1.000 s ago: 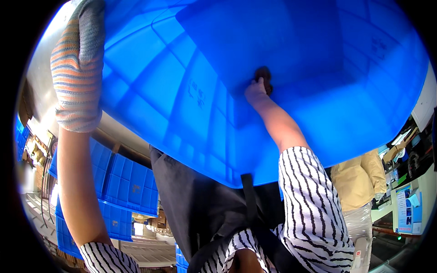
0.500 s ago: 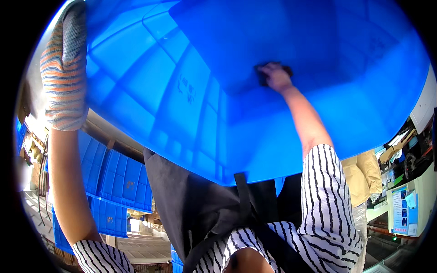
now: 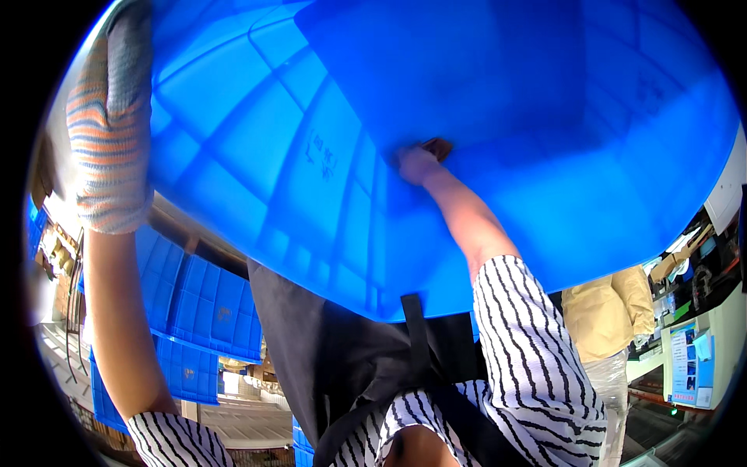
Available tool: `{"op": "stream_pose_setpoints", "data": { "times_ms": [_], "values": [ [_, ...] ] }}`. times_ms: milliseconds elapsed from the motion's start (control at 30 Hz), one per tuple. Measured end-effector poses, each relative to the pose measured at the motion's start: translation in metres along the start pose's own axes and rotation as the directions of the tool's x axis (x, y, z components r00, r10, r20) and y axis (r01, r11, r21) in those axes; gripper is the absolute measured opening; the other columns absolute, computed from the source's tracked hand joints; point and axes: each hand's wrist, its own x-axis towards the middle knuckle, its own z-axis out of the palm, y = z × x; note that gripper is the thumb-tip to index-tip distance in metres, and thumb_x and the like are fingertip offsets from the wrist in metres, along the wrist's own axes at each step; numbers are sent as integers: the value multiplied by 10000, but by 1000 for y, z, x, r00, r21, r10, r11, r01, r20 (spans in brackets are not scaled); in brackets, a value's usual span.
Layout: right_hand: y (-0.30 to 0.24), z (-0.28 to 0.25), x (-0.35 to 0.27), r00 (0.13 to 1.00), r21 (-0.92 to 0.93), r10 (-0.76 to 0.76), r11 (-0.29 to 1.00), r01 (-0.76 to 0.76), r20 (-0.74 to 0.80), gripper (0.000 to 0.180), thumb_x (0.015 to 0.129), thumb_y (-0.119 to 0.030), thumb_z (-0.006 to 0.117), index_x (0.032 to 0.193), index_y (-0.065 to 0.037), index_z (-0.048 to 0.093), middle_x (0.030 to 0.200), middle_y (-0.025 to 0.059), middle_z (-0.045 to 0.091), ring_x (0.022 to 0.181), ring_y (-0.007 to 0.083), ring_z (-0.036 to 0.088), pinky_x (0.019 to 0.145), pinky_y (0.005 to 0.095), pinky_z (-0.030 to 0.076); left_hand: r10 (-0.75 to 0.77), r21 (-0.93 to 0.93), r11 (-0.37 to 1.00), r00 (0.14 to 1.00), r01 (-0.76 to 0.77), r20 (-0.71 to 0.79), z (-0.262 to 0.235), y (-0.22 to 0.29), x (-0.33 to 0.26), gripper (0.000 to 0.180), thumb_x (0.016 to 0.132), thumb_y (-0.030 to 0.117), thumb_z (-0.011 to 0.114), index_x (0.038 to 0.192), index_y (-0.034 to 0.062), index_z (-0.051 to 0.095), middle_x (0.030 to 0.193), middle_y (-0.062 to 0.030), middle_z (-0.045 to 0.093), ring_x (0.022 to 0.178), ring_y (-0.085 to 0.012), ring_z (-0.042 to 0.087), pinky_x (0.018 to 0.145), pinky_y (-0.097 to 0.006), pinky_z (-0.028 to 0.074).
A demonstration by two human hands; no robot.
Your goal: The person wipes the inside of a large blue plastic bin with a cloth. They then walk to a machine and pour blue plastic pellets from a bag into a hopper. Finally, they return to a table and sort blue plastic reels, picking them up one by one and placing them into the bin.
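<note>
A large blue plastic crate (image 3: 226,148) is tipped toward me, its inside facing me. At its left rim is my left hand (image 3: 113,140), in a striped knitted glove, closed on the edge; part of the fingers is hidden. My bare right hand (image 3: 419,165) reaches deep inside, at the near left corner of the crate's bottom. It is closed on a dark cloth (image 3: 440,148), which looks bunched and is partly hidden by the hand. Motion blurs the fingers. Dark markings show on the crate's inner left wall.
Blue crates (image 3: 202,296) are stacked below to the left, beyond my left forearm. A tan paper-like bundle (image 3: 603,315) stands on the right, near a pale cabinet (image 3: 720,342) with sheets on it. My black apron (image 3: 327,350) hangs close under the crate's near rim.
My right hand has slid left and slightly nearer with the dark cloth, from the crate's bottom into the corner. The left hand still holds the rim; the crate has barely shifted.
</note>
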Motion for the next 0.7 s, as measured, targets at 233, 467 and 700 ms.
{"op": "stream_pose_setpoints", "data": {
  "times_ms": [233, 467, 700],
  "values": [
    [-37, 5, 16, 997, -11, -39, 999, 39, 71, 386, 805, -186, 491, 1172, -91, 566, 1214, 147, 566, 1153, 319, 504, 951, 527, 362, 10, 78, 997, 999, -7, -41, 2, 27, 7, 362, 952, 274, 478, 1223, 46, 551, 1089, -134, 609, 1022, -219, 567, 908, -316, 416],
    [75, -35, -51, 976, 928, -191, 333, 169, -109, 371, 727, -66, 533, 1086, -24, 619, 1034, 112, 625, 953, 232, 589, 841, 372, 468, -132, -46, 990, 991, 133, 27, 3, 35, 6, 419, 968, 362, 431, 1212, 49, 565, 1071, -136, 617, 1029, -199, 565, 926, -321, 410],
    [140, -72, -45, 906, 376, 4, 910, 172, -424, 377, 795, -134, 523, 1167, -142, 581, 1127, 155, 608, 1040, 309, 572, 901, 380, 448, -184, 46, 983, 978, 180, 100, -18, 43, 5, 453, 978, 394, 393, 1228, 56, 562, 1137, -137, 599, 1101, -217, 533, 987, -341, 369]
  ]
}}
